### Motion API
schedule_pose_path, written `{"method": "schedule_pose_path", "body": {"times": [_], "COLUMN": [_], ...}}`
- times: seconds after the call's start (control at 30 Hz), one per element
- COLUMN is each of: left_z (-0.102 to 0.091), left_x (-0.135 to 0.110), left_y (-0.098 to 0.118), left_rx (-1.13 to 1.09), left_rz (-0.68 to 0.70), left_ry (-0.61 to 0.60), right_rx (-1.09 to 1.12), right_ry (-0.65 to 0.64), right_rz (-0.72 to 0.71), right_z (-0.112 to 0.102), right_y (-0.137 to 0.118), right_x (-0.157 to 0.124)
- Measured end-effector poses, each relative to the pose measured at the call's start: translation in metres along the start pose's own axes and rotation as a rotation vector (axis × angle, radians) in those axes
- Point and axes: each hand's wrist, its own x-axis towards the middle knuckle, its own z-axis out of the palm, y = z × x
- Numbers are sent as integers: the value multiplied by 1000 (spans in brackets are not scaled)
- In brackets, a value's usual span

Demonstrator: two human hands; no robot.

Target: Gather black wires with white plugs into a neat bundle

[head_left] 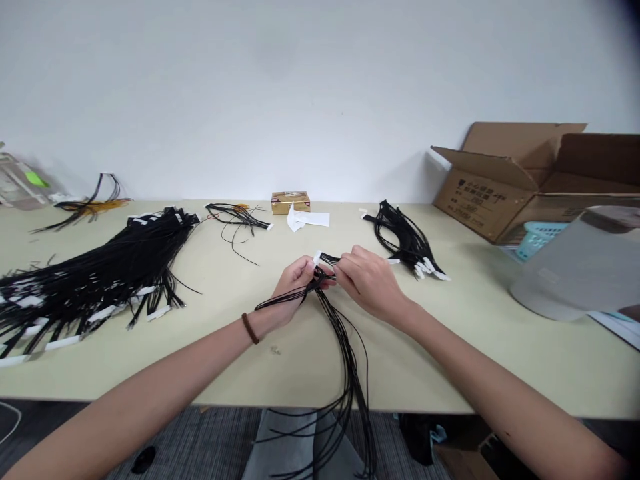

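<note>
My left hand (pixel 293 287) is closed around a bundle of thin black cables (pixel 345 347), close to a white connector (pixel 317 257) at the bundle's upper end. From there the loose wires hang over the table's front edge toward my lap. My right hand (pixel 367 280) is closed beside it, its fingers pinched on black wires that run from the white connector. The exact grip of its fingertips is partly hidden by the hand itself.
A large pile of black cables (pixel 130 267) with white ends covers the table's left. A smaller cable bundle (pixel 407 237) lies right of centre. Small box (pixel 291 202), paper (pixel 313 219), open carton (pixel 490 193), teal basket (pixel 537 237) and grey container (pixel 575 267) stand around.
</note>
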Motion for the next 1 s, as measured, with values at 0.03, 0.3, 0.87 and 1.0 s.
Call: {"method": "schedule_pose_path", "body": {"times": [0.03, 0.3, 0.87, 1.0], "left_z": [0, 0, -1, -1], "left_x": [0, 0, 1, 1], "left_y": [0, -1, -3, -2], "left_rx": [-1, -25, 36, 35], "left_rz": [0, -2, 36, 36], "left_ry": [-3, 11, -22, -33], "right_rx": [-1, 2, 170, 165], "right_ry": [-4, -4, -25, -18], "right_rz": [-6, -12, 21, 34], "right_z": [0, 1, 0, 0], "right_y": [0, 1, 1, -1], "right_x": [0, 0, -2, -1]}}
